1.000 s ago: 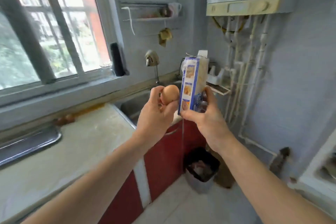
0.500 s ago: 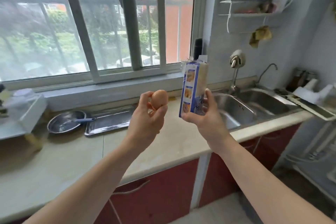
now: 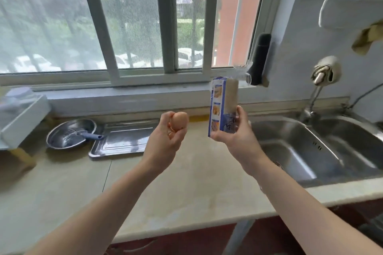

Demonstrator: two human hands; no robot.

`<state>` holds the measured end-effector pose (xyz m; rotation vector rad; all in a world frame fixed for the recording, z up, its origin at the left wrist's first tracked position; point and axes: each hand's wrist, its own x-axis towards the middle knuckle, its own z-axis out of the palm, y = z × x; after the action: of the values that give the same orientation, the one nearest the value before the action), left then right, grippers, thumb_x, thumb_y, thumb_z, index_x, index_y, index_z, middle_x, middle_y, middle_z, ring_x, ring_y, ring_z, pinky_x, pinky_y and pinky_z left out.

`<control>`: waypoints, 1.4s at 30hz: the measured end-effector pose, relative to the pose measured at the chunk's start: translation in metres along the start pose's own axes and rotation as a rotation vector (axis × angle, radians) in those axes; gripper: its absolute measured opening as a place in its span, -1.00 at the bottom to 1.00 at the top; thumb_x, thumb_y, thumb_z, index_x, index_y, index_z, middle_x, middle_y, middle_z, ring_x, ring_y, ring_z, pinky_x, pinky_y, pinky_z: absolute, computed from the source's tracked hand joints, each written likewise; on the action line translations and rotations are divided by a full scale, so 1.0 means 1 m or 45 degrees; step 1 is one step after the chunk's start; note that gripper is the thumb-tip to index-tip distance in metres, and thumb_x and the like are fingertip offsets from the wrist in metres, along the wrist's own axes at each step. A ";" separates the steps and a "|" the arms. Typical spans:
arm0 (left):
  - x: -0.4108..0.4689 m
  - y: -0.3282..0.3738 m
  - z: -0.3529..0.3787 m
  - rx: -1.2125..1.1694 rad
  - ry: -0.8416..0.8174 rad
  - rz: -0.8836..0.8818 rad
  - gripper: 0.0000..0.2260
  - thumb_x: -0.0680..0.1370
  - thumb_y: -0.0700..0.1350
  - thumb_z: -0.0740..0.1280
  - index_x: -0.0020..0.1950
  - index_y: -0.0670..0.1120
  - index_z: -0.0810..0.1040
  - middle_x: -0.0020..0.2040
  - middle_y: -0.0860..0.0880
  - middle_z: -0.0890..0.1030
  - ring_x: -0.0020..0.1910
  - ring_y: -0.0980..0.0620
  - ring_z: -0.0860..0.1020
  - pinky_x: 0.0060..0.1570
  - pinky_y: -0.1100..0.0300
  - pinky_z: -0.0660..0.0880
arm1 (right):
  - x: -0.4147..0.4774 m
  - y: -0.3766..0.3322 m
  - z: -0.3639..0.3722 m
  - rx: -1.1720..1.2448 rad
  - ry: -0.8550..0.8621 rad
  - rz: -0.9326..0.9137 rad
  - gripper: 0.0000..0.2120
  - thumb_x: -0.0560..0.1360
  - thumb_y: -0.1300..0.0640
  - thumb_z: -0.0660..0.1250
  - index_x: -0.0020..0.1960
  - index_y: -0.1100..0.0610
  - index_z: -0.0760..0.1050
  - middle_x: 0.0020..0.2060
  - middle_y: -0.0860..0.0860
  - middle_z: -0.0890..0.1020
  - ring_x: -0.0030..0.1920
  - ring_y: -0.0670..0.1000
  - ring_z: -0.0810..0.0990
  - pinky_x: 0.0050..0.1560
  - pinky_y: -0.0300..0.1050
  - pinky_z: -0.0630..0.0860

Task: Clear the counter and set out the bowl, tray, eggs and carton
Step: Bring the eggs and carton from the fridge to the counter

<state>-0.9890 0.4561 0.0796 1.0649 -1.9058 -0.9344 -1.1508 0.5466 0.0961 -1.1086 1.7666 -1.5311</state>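
Note:
My left hand (image 3: pixel 165 141) grips a brown egg (image 3: pixel 179 120) above the middle of the counter. My right hand (image 3: pixel 234 136) holds a tall blue-and-white carton (image 3: pixel 222 105) upright by its lower part, just right of the egg. A steel bowl (image 3: pixel 56 141) with a blue-handled whisk (image 3: pixel 91 136) in it sits at the back left of the counter. Beside the bowl, to its right, lies a flat steel tray (image 3: pixel 124 143). Both hands are in the air, apart from the tray and bowl.
The beige counter (image 3: pixel 186 188) runs left to right under a window. A double steel sink (image 3: pixel 310 151) with a tap (image 3: pixel 323 76) fills the right side. A white rack (image 3: pixel 18 118) stands at the far left. A dark bottle (image 3: pixel 259 58) stands on the sill.
The view has swung left from the sink corner to the counter under the window. Both hands keep hold of the egg and carton and now hang over the counter near the tray.

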 end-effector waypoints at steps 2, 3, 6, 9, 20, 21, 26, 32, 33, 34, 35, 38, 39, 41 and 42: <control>0.019 -0.018 0.012 0.123 -0.004 -0.021 -0.72 0.51 -0.03 0.32 0.17 0.10 0.34 -0.09 0.02 0.54 -0.28 0.03 0.52 -0.28 0.16 0.44 | 0.026 0.010 -0.001 -0.064 -0.044 0.034 -0.18 0.34 0.14 0.47 0.44 -0.11 0.09 0.25 -0.04 0.29 0.15 -0.02 0.42 0.05 -0.17 0.36; 0.029 -0.028 0.017 0.176 -0.015 -0.032 -0.70 0.51 -0.04 0.32 0.20 0.09 0.34 -0.02 0.01 0.54 -0.21 0.00 0.55 -0.22 0.14 0.47 | 0.040 0.017 0.001 -0.088 -0.070 0.051 -0.18 0.34 0.15 0.47 0.44 -0.10 0.07 0.25 -0.04 0.26 0.15 -0.02 0.40 0.08 -0.17 0.34; 0.055 -0.056 0.030 0.353 -0.091 -0.070 -0.66 0.51 -0.06 0.32 0.26 0.05 0.35 0.11 -0.03 0.48 -0.03 -0.09 0.55 -0.02 -0.01 0.50 | 0.073 0.036 0.014 -0.205 -0.124 0.182 -0.13 0.35 0.13 0.46 0.49 -0.02 0.00 0.31 -0.02 0.21 0.15 -0.04 0.31 0.12 -0.18 0.27; 0.081 -0.079 0.041 0.589 -0.171 -0.074 -0.62 0.53 -0.04 0.29 0.33 0.01 0.33 0.12 -0.10 0.46 0.05 -0.15 0.48 0.03 -0.04 0.45 | 0.103 0.063 0.034 -0.355 -0.127 0.294 -0.12 0.30 0.03 0.48 0.46 0.01 0.05 0.31 0.06 0.22 0.22 0.08 0.33 0.20 -0.06 0.35; 0.169 -0.180 0.085 1.037 -0.449 0.041 -0.63 0.55 0.00 0.22 0.34 0.07 0.27 0.17 -0.06 0.37 0.11 -0.15 0.34 -0.05 -0.03 0.48 | 0.195 0.143 0.095 -0.832 -0.115 0.450 -0.02 0.28 -0.07 0.46 0.48 0.07 -0.08 0.26 0.18 0.21 0.30 0.24 0.24 0.22 0.00 0.34; 0.171 -0.184 0.087 1.071 -0.466 0.050 -0.64 0.55 -0.01 0.22 0.33 0.07 0.27 0.17 -0.06 0.36 0.11 -0.15 0.35 -0.08 -0.03 0.49 | 0.198 0.146 0.096 -0.859 -0.107 0.452 -0.03 0.28 -0.07 0.45 0.47 0.07 -0.07 0.25 0.18 0.22 0.29 0.24 0.25 0.21 0.00 0.35; 0.198 -0.212 0.099 1.272 -0.479 0.153 -0.68 0.56 -0.03 0.21 0.30 0.05 0.28 0.17 -0.07 0.35 0.09 -0.15 0.37 -0.28 0.08 0.37 | 0.225 0.178 0.113 -0.976 -0.070 0.490 -0.09 0.29 -0.09 0.45 0.43 0.09 -0.02 0.23 0.18 0.23 0.26 0.23 0.25 0.19 -0.01 0.36; 0.217 -0.225 0.107 1.390 -0.516 0.185 -0.64 0.55 -0.19 0.16 0.34 0.02 0.25 0.23 -0.08 0.32 0.16 -0.16 0.36 -0.25 0.09 0.30 | 0.244 0.194 0.131 -1.005 -0.056 0.494 -0.17 0.32 -0.08 0.44 0.40 0.12 0.06 0.23 0.19 0.25 0.25 0.24 0.24 0.21 0.00 0.37; 0.219 -0.229 0.108 1.399 -0.520 0.171 -0.63 0.56 -0.18 0.17 0.35 0.02 0.24 0.24 -0.08 0.32 0.16 -0.16 0.36 -0.24 0.09 0.30 | 0.246 0.196 0.133 -0.996 -0.056 0.492 -0.19 0.33 -0.07 0.44 0.40 0.13 0.07 0.23 0.19 0.25 0.25 0.24 0.24 0.21 0.00 0.36; 0.221 -0.234 0.109 1.398 -0.504 0.178 -0.63 0.55 -0.17 0.19 0.34 0.03 0.26 0.22 -0.08 0.33 0.14 -0.15 0.38 -0.26 0.10 0.30 | 0.248 0.198 0.136 -0.993 -0.058 0.490 -0.20 0.34 -0.06 0.43 0.40 0.13 0.08 0.24 0.19 0.25 0.25 0.25 0.24 0.22 -0.01 0.35; 0.222 -0.239 0.110 1.386 -0.450 0.233 -0.63 0.52 -0.15 0.25 0.31 0.03 0.32 0.17 -0.08 0.38 0.08 -0.15 0.42 -0.30 0.12 0.29 | 0.249 0.200 0.138 -0.992 -0.059 0.489 -0.20 0.34 -0.06 0.43 0.41 0.13 0.07 0.24 0.19 0.25 0.25 0.25 0.24 0.22 -0.02 0.34; 0.223 -0.244 0.108 1.494 -0.397 0.362 -0.61 0.20 -0.10 0.53 -0.01 0.03 0.57 -0.17 -0.05 0.53 -0.31 -0.09 0.51 -0.49 0.26 0.17 | 0.250 0.204 0.142 -0.987 -0.054 0.493 -0.18 0.35 -0.08 0.43 0.42 0.13 0.06 0.24 0.19 0.25 0.26 0.25 0.23 0.22 -0.03 0.33; 0.225 -0.247 0.108 1.503 -0.362 0.393 -0.61 0.14 -0.10 0.55 -0.07 0.03 0.59 -0.23 -0.05 0.53 -0.38 -0.09 0.49 -0.51 0.28 0.14 | 0.250 0.206 0.144 -0.984 -0.050 0.493 -0.17 0.35 -0.09 0.43 0.42 0.13 0.05 0.25 0.19 0.25 0.26 0.25 0.23 0.22 -0.04 0.33; 0.225 -0.252 0.110 1.505 -0.342 0.396 -0.61 0.13 -0.09 0.55 -0.07 0.02 0.60 -0.24 -0.06 0.53 -0.40 -0.09 0.48 -0.51 0.29 0.13 | 0.249 0.207 0.147 -0.981 -0.037 0.482 -0.14 0.34 -0.10 0.44 0.44 0.12 0.03 0.26 0.18 0.24 0.26 0.25 0.24 0.23 -0.03 0.32; 0.225 -0.247 0.109 1.508 -0.342 0.391 -0.62 0.15 -0.08 0.55 -0.07 0.02 0.59 -0.23 -0.06 0.53 -0.39 -0.10 0.48 -0.51 0.28 0.14 | 0.248 0.208 0.148 -0.985 -0.030 0.477 -0.12 0.34 -0.11 0.45 0.44 0.12 0.02 0.27 0.18 0.24 0.27 0.25 0.24 0.24 -0.02 0.32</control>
<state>-1.0816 0.1845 -0.1238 1.2059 -2.8092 0.3648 -1.2023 0.2600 -0.1089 -1.0164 2.4595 -0.6043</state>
